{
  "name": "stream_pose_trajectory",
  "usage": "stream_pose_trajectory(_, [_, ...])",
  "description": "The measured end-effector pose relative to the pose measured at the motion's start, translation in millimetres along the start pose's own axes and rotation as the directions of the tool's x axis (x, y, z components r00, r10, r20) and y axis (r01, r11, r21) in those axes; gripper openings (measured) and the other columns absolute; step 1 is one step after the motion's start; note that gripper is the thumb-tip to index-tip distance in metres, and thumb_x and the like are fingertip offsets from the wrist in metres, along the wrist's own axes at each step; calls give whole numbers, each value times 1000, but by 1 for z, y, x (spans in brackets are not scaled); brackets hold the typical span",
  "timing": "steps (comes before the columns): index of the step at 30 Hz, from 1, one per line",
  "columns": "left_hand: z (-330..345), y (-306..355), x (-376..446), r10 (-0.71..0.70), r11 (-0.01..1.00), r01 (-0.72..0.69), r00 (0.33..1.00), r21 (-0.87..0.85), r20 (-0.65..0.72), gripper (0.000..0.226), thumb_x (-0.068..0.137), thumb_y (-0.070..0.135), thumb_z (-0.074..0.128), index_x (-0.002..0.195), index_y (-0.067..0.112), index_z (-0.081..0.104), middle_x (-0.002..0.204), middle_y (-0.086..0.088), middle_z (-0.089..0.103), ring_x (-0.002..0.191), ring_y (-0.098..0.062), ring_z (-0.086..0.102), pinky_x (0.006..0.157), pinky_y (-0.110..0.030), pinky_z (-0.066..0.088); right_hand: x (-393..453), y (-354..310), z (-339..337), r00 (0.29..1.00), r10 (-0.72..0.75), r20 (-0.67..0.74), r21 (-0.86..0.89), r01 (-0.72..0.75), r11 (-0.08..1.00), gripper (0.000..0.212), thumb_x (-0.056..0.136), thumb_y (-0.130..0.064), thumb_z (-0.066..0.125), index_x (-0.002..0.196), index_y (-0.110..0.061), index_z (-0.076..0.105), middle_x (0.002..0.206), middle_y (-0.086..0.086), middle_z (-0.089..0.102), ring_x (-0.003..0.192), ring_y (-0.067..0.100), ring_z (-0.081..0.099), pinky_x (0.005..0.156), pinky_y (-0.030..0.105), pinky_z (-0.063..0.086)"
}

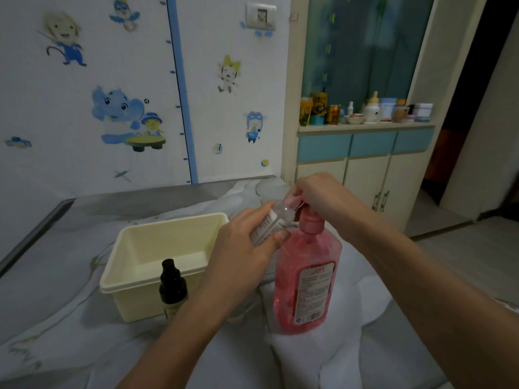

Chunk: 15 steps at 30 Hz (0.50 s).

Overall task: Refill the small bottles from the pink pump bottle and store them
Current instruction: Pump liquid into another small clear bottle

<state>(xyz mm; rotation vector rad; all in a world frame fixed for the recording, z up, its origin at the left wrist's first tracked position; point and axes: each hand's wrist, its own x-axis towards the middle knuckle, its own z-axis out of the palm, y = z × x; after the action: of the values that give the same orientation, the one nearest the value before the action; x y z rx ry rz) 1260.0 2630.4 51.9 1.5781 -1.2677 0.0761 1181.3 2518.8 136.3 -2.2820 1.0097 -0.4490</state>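
Note:
The pink pump bottle stands upright on the white-covered table at centre right. My right hand rests on top of its pump head, fingers curled over the nozzle. My left hand holds a small clear bottle with a white label, tilted with its open mouth up against the pump's spout. A small dark bottle with a black cap stands upright in front of the cream plastic bin, which looks empty inside.
The table's white cloth is wrinkled and its dark edge runs along the far left. A cabinet with a shelf of jars and cans stands at the back right. A stickered wall is behind the table.

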Motion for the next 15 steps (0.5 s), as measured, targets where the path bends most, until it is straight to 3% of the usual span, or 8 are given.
stream_pose_trajectory(3, [-2,2,2,-41,999,41,999,-3,-2,42,82,30,71,123,29,61,102,14,66,87,-2,59,74,-13,44,8,3,2,996,87,33,2,-87,996,17,88,-11,57,99,-10,69,58,-7,49,44,-1,39,39,9,28])
stream_pose_trajectory(7, [-5,3,-2,-128,989,133,989,-68,72,31,83,32,69,113,33,60,102,14,66,89,-8,65,79,-35,55,3,11,0,999,40,20,411,-45,910,30,89,-15,40,70,-11,63,59,-1,59,50,12,52,53,20,41])
stream_pose_trajectory(10, [-8,3,-8,-206,967,219,973,-129,107,25,84,30,68,107,30,56,102,15,64,89,-13,67,76,-42,58,-1,10,-3,1000,11,-7,331,-8,944,31,89,-22,39,77,-7,64,62,-1,66,61,15,60,56,25,44])
stream_pose_trajectory(13, [-14,5,-12,-251,943,271,960,-191,121,24,86,24,67,107,26,55,103,12,63,87,-12,68,67,-31,60,-4,3,-12,995,-35,-93,250,58,966,35,90,-31,40,81,-9,65,79,3,69,76,19,64,67,30,47])
stream_pose_trajectory(15, [-21,6,-14,-267,929,287,957,-234,114,23,86,22,68,105,25,56,103,6,64,86,-15,68,61,-26,59,-9,-3,-17,975,-118,-191,215,158,964,33,92,-32,41,83,-11,65,82,1,66,75,15,60,67,29,45])
